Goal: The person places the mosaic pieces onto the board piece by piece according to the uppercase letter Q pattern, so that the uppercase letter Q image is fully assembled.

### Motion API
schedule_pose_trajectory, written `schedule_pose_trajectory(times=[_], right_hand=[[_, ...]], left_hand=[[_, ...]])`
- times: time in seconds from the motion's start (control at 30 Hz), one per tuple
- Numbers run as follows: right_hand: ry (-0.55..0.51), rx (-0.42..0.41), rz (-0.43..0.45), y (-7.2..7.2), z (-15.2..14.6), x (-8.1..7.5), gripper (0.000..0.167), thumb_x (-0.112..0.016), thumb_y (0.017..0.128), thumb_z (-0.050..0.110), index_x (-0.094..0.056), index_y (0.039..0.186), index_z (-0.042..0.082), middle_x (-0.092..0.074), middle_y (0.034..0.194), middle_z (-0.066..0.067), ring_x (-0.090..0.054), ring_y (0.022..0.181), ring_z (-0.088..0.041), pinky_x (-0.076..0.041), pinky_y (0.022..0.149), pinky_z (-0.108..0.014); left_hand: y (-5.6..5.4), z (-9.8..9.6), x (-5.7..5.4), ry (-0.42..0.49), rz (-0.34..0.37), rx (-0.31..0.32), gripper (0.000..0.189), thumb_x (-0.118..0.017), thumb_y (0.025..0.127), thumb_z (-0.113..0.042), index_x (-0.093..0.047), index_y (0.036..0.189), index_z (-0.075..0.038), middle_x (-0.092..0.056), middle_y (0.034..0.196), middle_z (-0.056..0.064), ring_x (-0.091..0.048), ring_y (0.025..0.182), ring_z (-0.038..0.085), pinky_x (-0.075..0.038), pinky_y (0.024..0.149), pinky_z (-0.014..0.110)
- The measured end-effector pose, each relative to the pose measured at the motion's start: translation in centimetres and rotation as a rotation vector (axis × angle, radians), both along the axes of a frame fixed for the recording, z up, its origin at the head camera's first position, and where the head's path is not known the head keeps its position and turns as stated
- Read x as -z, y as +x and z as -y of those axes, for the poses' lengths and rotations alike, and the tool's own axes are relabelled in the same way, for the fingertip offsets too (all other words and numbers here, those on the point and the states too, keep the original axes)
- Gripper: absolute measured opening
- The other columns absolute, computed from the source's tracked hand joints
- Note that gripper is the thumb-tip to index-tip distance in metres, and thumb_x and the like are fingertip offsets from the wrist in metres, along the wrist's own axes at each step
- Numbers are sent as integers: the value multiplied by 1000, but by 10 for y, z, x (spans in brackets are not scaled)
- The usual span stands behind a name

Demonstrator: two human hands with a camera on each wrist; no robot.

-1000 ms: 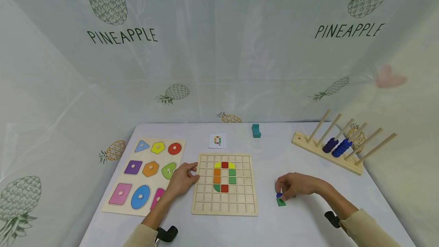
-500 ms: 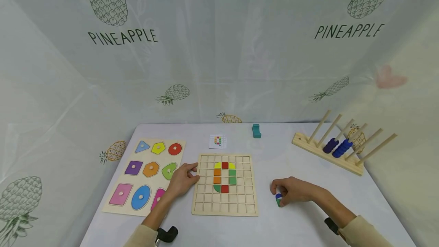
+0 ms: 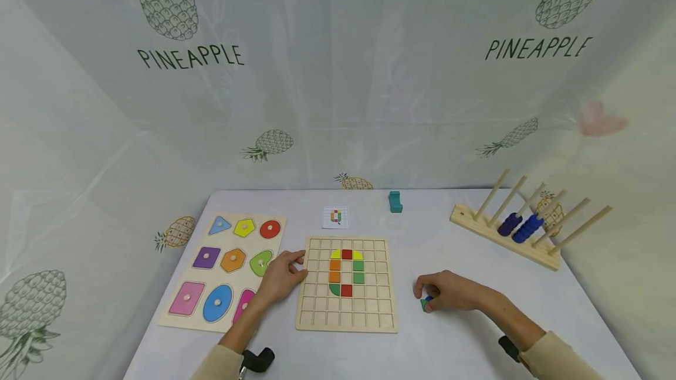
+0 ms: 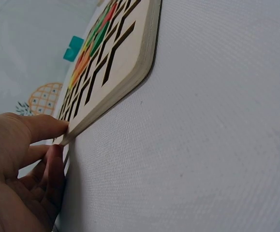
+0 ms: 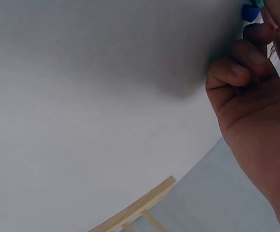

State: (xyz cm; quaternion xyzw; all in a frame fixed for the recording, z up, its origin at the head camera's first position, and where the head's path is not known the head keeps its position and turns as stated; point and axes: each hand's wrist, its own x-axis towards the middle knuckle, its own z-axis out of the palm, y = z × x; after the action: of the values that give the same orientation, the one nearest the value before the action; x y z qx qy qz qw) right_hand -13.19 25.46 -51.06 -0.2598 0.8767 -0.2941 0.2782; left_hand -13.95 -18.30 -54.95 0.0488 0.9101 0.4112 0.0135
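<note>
In the head view a wooden grid board (image 3: 345, 329) lies mid-table, bearing a ring of red, yellow, orange and green tiles (image 3: 335, 265). My left hand (image 3: 282, 279) holds the board by its left edge; the left wrist view has the thumb on the edge and curled fingers just below it. To the right of the board, my right hand (image 3: 449, 291) pinches a small green tile (image 3: 423, 305) together with a small blue piece (image 3: 429, 298), low over the table. Both peek past the fingers at the top of the right wrist view, where the blue piece (image 5: 249, 13) is partly covered.
A knob puzzle board (image 3: 182, 320) lies on the left, partly under the left forearm. Behind the grid board are a pattern card (image 3: 342, 225) and a teal block (image 3: 395, 202). At back right stands a wooden peg rack (image 3: 504, 239) with dark blue and purple beads.
My right hand has drawn slightly left and closed its fingers over the green tile, which lay on the table just beyond the fingertips. The left hand and grid board have stayed put.
</note>
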Motion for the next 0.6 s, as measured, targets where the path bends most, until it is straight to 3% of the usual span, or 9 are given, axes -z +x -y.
schedule_pose_trajectory(times=[0.6], right_hand=[[23, 1, 2, 4, 12, -7, 21, -82, 82, 12, -63, 89, 18, -53, 75, 6, -49, 70, -6, -39, 61, -25]], left_hand=[[2, 0, -1, -8, -4, -2, 50, -78, 86, -15, -64, 133, -2, -62, 99, -2, -58, 71, 6, -46, 61, 23]])
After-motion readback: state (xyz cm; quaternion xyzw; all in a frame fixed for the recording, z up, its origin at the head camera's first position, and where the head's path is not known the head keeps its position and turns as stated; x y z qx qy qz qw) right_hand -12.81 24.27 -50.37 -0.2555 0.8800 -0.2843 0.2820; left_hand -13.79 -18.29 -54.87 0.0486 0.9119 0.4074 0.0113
